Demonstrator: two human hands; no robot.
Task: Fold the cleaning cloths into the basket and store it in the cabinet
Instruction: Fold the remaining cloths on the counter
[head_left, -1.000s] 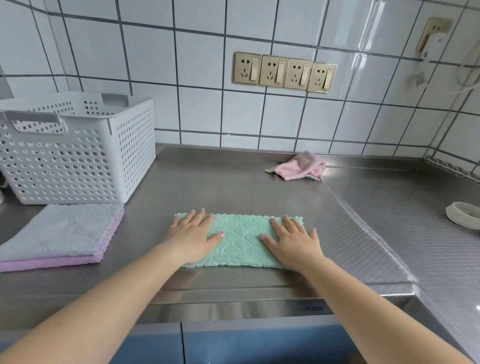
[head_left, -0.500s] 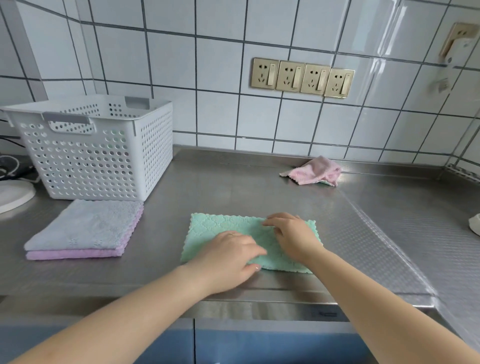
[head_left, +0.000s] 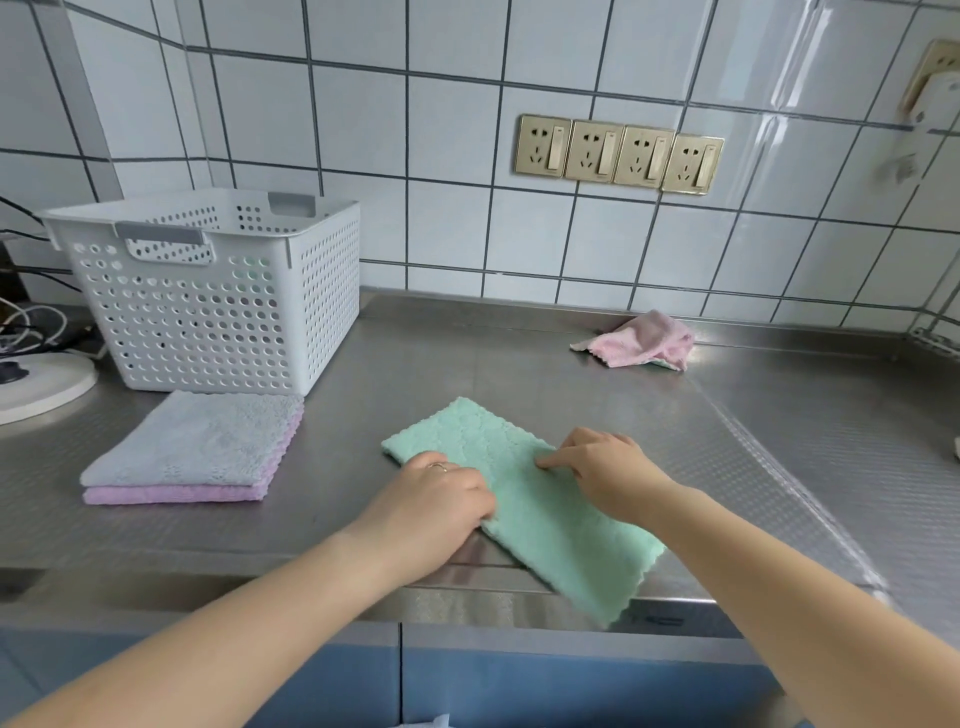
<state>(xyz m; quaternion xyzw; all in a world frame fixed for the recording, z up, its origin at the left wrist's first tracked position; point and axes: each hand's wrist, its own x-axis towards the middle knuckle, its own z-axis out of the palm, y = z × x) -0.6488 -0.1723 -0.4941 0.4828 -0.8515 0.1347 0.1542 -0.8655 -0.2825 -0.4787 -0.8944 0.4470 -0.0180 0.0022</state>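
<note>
Hands were both down on the green cloth (head_left: 524, 499), which lay as a long folded strip on the steel surface (head_left: 426, 364), turned at an angle with its near end hanging just past the front edge. The left hand (head_left: 436, 499) had its fingers curled over the cloth's left edge — gripping it, by the look of it — while the right hand (head_left: 602, 470) pinched the fabric near the middle with bent fingers.

Taking the white basket (head_left: 208, 291) as the landmark: the green cloth sat to the right of the basket and nearer the person, well apart from it. Directly in front of the basket, touching or just short of its base, rested a folded grey cloth (head_left: 197, 441) stacked on a folded purple cloth (head_left: 171, 493). Far right of the basket, near the tiled wall, a pink cloth (head_left: 641, 340) lay crumpled, not yet folded.

The step in hand looked like the second fold, end over end. Doing it well would have meant keeping the strip's long edges matched, holding the crease line down with one hand, and carrying the far end over so the scalloped hems met squarely — the overhanging end wanted drawing back onto the surface first, or it could slide off. A flat press afterwards should have kept the plush pile from springing open, so the square matched the stack by the basket.
</note>
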